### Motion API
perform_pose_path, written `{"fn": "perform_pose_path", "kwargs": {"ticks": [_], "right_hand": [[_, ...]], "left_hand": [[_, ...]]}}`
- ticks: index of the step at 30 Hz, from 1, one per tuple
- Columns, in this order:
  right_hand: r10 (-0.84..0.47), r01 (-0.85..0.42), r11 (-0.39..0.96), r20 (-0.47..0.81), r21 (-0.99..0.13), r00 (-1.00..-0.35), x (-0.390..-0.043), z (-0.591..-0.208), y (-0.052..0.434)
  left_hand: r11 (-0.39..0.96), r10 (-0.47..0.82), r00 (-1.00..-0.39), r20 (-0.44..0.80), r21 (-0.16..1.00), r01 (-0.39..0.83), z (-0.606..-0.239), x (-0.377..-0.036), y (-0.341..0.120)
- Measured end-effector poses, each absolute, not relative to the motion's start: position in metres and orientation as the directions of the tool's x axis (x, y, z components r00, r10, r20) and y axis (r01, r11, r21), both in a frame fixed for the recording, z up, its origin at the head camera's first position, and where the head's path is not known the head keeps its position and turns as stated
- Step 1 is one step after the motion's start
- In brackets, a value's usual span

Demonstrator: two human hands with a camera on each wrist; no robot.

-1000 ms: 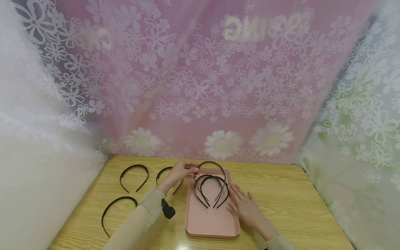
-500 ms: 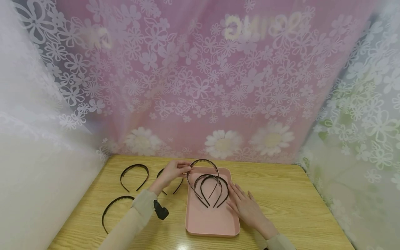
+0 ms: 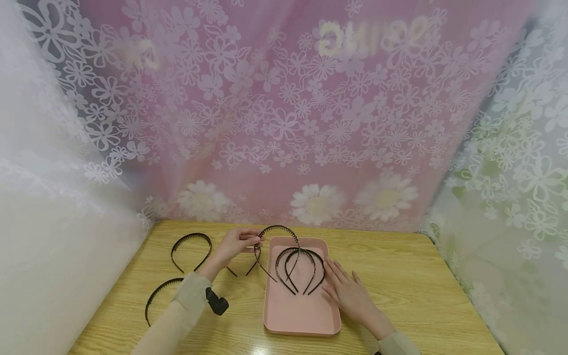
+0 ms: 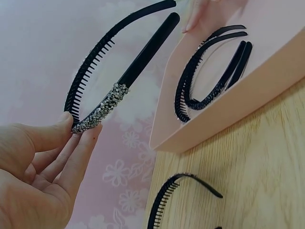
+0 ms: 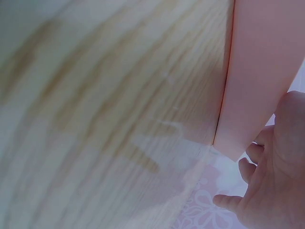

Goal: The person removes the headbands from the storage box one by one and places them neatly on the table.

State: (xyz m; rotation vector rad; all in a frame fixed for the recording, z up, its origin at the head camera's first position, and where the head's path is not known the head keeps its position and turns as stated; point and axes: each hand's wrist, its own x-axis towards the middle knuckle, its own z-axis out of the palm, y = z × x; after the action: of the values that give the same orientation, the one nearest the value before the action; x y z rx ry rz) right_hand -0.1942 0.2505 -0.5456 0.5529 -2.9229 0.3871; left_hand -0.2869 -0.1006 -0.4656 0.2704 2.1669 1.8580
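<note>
- Black headband (image 4: 106, 106): I see the left hand (image 4: 40, 171) pinching it by the tray's (image 3: 301, 315) far left corner.
- Right hand (image 3: 348, 293), fingers straight, rests against the tray's right edge.
- Two headbands (image 4: 185, 83) overlap inside, toward the far edge.
- Three headbands (image 3: 191, 235) lie toward the table's (image 3: 399, 266) left edge.

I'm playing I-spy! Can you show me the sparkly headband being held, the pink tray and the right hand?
Held headband (image 4: 107, 106): left wrist view, on its sparkly stones.
Pink tray (image 3: 301, 314): head view, on its bare bottom.
Right hand (image 3: 348, 295): head view, on the back of the hand.
</note>
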Motion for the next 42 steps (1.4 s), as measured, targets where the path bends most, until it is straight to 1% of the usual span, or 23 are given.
{"fn": "perform_pose_path", "kwargs": {"ticks": [13,17,22,28,34,36,39,42], "right_hand": [[-0.350,-0.385,0.893,0.178,-0.233,-0.920,-0.193,-0.543,0.250],[-0.357,-0.404,0.881,0.215,-0.246,-0.909,-0.195,-0.547,0.251],[-0.376,-0.435,0.879,0.275,-0.195,-0.885,-0.198,-0.558,0.256],[-0.385,-0.447,0.873,0.290,-0.194,-0.876,-0.197,-0.557,0.256],[-0.378,-0.441,0.874,0.283,-0.206,-0.882,-0.194,-0.550,0.253],[-0.371,-0.428,0.877,0.258,-0.217,-0.892,-0.194,-0.548,0.252],[-0.376,-0.432,0.878,0.262,-0.205,-0.889,-0.195,-0.551,0.252],[-0.373,-0.427,0.876,0.249,-0.223,-0.894,-0.195,-0.548,0.251]], "left_hand": [[0.168,0.301,-0.952,-0.063,0.986,-0.012,-0.469,-0.279,-0.132],[0.177,0.296,-0.953,-0.061,0.984,-0.008,-0.472,-0.276,-0.140],[0.188,0.296,-0.954,-0.050,0.982,0.006,-0.476,-0.273,-0.150],[0.190,0.279,-0.958,-0.072,0.982,-0.018,-0.481,-0.267,-0.161],[0.204,0.285,-0.956,-0.077,0.979,-0.018,-0.487,-0.261,-0.172],[0.202,0.282,-0.956,-0.083,0.979,-0.026,-0.489,-0.258,-0.176],[0.208,0.269,-0.958,-0.096,0.977,-0.040,-0.493,-0.255,-0.180],[0.218,0.246,-0.964,-0.105,0.975,-0.050,-0.496,-0.252,-0.183]]}}
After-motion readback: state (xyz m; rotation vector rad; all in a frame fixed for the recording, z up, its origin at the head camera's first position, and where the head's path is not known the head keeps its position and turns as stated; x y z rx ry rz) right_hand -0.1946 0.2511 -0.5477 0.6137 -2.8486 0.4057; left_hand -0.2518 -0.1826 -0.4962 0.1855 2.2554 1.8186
